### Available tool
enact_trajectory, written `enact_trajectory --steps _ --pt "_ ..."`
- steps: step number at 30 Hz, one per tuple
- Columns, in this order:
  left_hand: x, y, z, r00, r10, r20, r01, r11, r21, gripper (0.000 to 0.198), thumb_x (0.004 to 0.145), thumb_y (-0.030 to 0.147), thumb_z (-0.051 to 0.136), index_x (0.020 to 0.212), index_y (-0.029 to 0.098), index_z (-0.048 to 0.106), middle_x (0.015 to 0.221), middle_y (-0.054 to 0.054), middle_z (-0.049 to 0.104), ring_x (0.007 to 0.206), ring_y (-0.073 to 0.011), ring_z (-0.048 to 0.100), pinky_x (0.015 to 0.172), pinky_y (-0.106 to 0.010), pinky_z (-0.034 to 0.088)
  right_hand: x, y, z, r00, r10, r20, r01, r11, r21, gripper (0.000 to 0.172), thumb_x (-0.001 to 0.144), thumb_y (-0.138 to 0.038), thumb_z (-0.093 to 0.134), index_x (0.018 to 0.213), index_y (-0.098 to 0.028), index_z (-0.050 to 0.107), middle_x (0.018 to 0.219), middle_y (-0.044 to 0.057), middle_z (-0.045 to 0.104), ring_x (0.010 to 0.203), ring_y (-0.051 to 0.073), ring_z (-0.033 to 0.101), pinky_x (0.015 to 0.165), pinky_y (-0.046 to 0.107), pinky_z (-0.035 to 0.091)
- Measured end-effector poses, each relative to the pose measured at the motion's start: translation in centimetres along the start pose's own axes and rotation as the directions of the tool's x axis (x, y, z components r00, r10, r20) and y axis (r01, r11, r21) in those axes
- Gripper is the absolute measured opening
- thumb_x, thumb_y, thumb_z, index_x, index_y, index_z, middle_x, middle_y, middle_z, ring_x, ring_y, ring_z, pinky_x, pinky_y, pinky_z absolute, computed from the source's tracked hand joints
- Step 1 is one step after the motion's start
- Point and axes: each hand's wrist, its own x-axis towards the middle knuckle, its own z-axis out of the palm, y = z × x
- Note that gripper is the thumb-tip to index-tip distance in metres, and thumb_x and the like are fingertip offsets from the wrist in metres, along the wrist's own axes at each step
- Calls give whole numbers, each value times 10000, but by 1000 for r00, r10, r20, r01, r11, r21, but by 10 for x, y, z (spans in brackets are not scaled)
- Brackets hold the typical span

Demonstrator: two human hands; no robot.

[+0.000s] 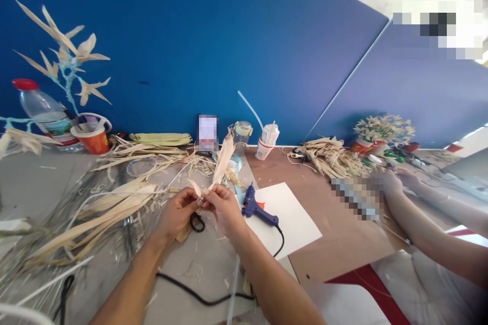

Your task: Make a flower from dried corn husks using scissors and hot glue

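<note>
L hand [179, 212] & R hand [222, 204] both pinched shut on husk strip [223, 158] base

Bare hands, bare forearms
The left hand [177, 213] and right hand [224, 208] are uncovered, and both forearms run bare to the picture's lower edge.

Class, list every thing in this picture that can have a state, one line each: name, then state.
left hand, pinched shut on the husk strip at its base
right hand, pinched shut on the same base
husk strip, held upright
glue gun, lying on the white paper, cord attached
water bottle, red cap on
red cup, upright, open-topped
white cup, upright, sticks inside
</note>
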Motion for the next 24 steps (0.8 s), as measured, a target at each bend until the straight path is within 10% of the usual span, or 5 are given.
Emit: enact_trajectory --steps 21,24 --pt "-3 2 -2 995 -93 28 96 979 -177 283 616 320 823 748 175 619 679 14 639 628 -119 563 647 -264 438 2 7 -1 993 90 81 -103 980 172 385 645 -529 722 734 -168 620 565 -2 619 473 106 524 521 243 440" --pt "-2 2 -3 995 -103 -10 101 982 -157 284 603 306 828 753 169 629 700 13 635 661 -123 565 651 -254 439 4 0 -6 994 16 -108 -3 993 120 393 683 -571 665 795 -197 617 595 -20 586 508 122 517 551 269 439"
